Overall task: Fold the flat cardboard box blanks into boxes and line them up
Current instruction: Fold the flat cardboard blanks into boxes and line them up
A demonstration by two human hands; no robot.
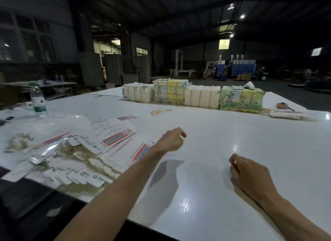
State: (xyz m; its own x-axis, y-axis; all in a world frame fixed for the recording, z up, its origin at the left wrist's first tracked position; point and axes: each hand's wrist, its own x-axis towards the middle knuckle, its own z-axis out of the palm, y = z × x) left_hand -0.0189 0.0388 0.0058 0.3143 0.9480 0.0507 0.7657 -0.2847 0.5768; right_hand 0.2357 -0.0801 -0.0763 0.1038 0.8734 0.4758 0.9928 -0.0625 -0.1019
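Note:
A loose heap of flat white box blanks with red and blue print lies on the left of the white table, some under clear plastic wrap. My left hand hovers just right of the heap, above the table, fingers loosely curled and holding nothing. My right hand rests low over the bare table to the right, its fingers also loosely curled and empty. Neither hand touches a blank. No folded box is in view.
Tied bundles of blanks stand in a row at the far side of the table. Yellow rubber bands lie in front of them. A water bottle stands far left. A small round object lies far right.

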